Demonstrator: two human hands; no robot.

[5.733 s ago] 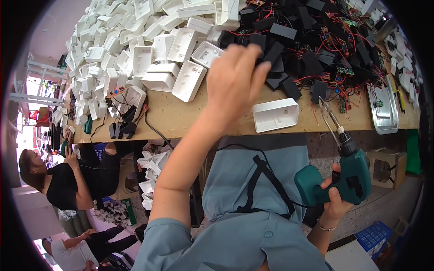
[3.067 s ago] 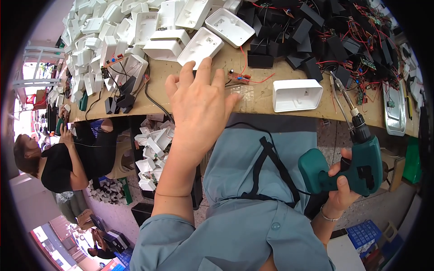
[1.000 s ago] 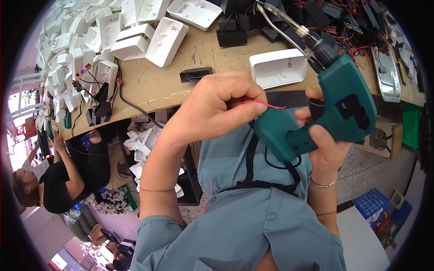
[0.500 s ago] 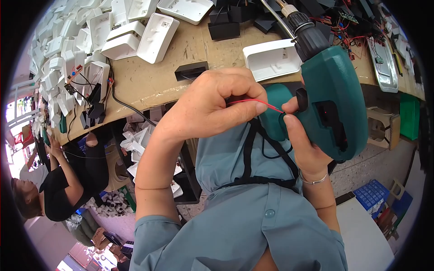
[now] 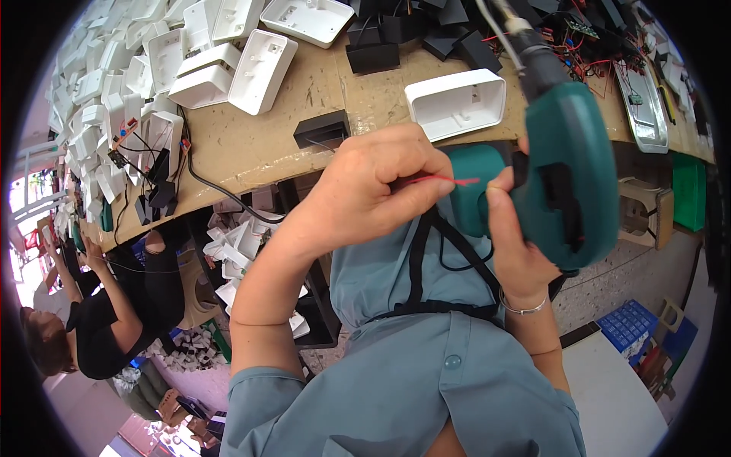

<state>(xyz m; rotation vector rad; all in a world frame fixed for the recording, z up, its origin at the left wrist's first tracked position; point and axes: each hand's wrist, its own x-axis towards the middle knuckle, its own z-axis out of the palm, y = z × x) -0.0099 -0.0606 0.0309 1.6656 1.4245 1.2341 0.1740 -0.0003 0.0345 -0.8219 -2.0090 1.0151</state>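
Observation:
My right hand (image 5: 512,244) grips a green cordless screwdriver (image 5: 567,171), held close to my chest with its bit pointing up and away over the bench. My left hand (image 5: 377,186) pinches a thin red wire (image 5: 442,180) between thumb and forefinger, right beside the tool's handle. What the wire runs to inside my fist is hidden. An open white plastic housing (image 5: 457,103) lies on the wooden bench (image 5: 259,141) just beyond my hands. A small black box (image 5: 321,129) sits at the bench edge near my left hand.
Several white housings (image 5: 190,61) are heaped at the bench's left. Black modules with red wires (image 5: 472,30) cover the far middle and right. A metal tray (image 5: 643,99) lies at the right. Another person (image 5: 91,320) in black sits at lower left. Blue crate (image 5: 628,327) on the floor.
My left hand reached into the black parts, came back to the bench edge, then met the screwdriver in front of my chest. The tool has swung right and closer; the red wire stays pinched.

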